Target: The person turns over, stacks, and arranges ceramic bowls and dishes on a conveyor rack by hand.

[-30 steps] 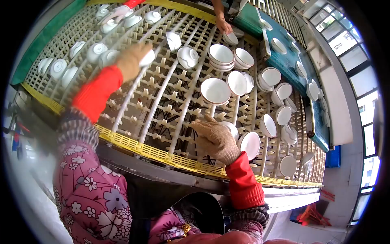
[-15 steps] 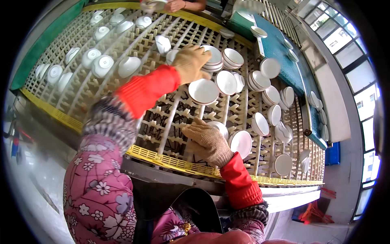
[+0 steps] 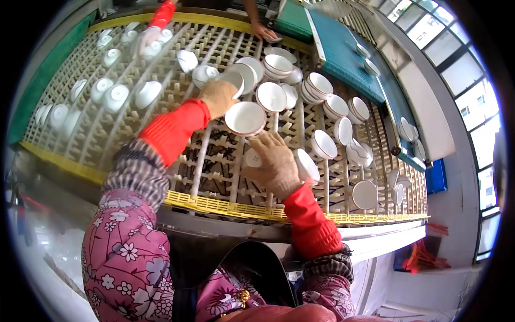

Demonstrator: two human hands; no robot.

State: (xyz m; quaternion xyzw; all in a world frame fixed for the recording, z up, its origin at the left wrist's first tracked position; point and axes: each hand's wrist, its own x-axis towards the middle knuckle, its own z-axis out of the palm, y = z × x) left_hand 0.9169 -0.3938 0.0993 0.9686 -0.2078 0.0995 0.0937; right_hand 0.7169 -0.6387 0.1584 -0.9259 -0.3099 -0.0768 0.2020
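My left hand [image 3: 219, 97], in a tan glove, is closed on the edge of a tilted white bowl [image 3: 233, 80]. Another tilted bowl [image 3: 248, 73] stands just behind it. Below my left hand, a wide bowl [image 3: 245, 118] lies with its mouth up. My right hand [image 3: 274, 165], also gloved, has its fingers apart just below that bowl; whether they touch is unclear. An overturned bowl [image 3: 252, 158] is partly hidden beside its fingers, and a tilted bowl [image 3: 307, 165] leans at its right.
The pegged rack conveyor [image 3: 214, 177] has yellow edging [image 3: 236, 208]. Stacked bowls [image 3: 316, 87] stand right of centre, upturned ones [image 3: 115, 97] at left. Across it, one co-worker's hand [image 3: 147, 40] is among bowls and another hand [image 3: 263, 31] touches one. A teal belt [image 3: 348, 59] runs at right.
My left hand has moved left from the bowl stack, with a bowl now tilted at its fingers. My right hand has risen slightly and spread its fingers. A co-worker's red sleeve has appeared at upper left.
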